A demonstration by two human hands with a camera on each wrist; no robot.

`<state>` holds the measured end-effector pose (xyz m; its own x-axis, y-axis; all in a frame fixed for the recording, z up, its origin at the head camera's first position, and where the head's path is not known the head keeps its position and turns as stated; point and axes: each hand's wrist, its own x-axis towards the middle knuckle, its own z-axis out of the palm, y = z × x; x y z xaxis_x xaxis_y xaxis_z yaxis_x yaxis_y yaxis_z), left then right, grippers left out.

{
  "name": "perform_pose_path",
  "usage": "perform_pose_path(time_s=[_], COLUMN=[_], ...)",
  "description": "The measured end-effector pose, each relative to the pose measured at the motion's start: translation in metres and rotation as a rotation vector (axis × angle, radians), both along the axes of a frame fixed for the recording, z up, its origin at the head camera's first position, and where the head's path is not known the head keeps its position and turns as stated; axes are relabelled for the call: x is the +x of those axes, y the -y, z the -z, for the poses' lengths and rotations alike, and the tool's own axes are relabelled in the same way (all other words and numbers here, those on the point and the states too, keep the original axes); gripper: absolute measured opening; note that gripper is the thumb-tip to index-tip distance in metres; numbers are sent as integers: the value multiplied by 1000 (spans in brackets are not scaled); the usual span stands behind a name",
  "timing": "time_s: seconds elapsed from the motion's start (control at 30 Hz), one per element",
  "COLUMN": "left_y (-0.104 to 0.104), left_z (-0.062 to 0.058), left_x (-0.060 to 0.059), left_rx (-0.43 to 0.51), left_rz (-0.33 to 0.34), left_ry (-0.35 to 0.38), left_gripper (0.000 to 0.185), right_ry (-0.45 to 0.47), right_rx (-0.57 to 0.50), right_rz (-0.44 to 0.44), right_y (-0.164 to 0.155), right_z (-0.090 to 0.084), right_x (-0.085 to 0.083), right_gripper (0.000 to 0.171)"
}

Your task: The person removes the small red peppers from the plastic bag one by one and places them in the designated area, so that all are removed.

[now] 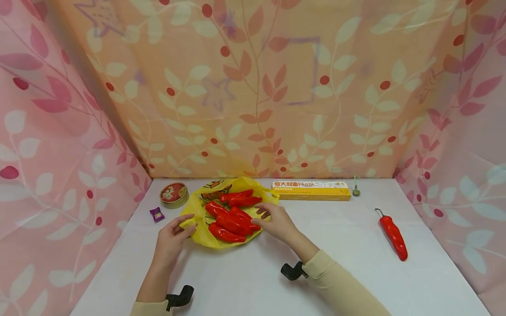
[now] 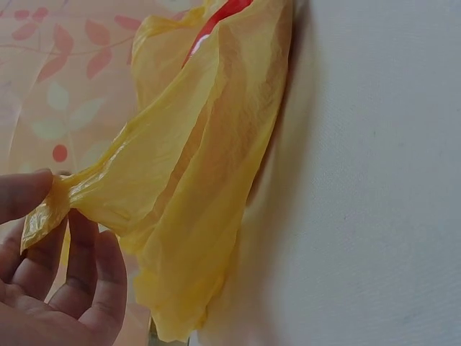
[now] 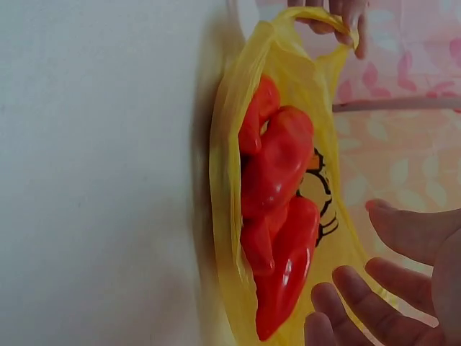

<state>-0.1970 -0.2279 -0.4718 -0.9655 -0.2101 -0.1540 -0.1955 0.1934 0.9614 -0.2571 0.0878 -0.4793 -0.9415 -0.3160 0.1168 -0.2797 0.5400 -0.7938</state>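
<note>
left hand [image 1: 171,239] is pinching the edge of the yellow bag [image 1: 205,235], which is lying on the white table [image 1: 340,272] near the back with red peppers [image 1: 231,217] piled inside. right hand [image 1: 276,221] is hovering spread by the bag's other side, holding nothing.

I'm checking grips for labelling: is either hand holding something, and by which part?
The left hand pinches the yellow plastic bag by its twisted handle loop. The right hand is open beside the bag, holding nothing.
</note>
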Motion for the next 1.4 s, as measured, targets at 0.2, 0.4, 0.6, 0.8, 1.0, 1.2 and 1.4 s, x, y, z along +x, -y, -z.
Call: perform_pose_path(time_s=[0.2, 0.4, 0.6, 0.8, 1.0, 1.2, 1.4], left_y=[-1, -2, -2, 0, 0, 1, 1], left_z=[0, 1, 1, -1, -2, -1, 0], left_x=[1, -1, 0, 0, 0, 0, -1], left_rx=[-23, -20, -12, -19, -21, -25, -17], left_rz=[-9, -12, -10, -7, -5, -13, -9], left_ry=[10, -3, 1, 6, 6, 11, 5], left_gripper=[44, 42, 43, 43, 44, 44, 44], right_ry=[37, 41, 60, 34, 11, 9, 47], right_rx=[-24, 31, 100, 231, 279, 229, 97], right_rz=[-53, -44, -48, -51, -49, -50, -40], right_y=[19, 40, 56, 67, 69, 58, 40], right_z=[3, 10, 13, 14, 13, 3, -12], right_x=[-6, -12, -12, -10, -7, 0, 13], right_gripper=[49, 53, 56, 62, 57, 50, 50])
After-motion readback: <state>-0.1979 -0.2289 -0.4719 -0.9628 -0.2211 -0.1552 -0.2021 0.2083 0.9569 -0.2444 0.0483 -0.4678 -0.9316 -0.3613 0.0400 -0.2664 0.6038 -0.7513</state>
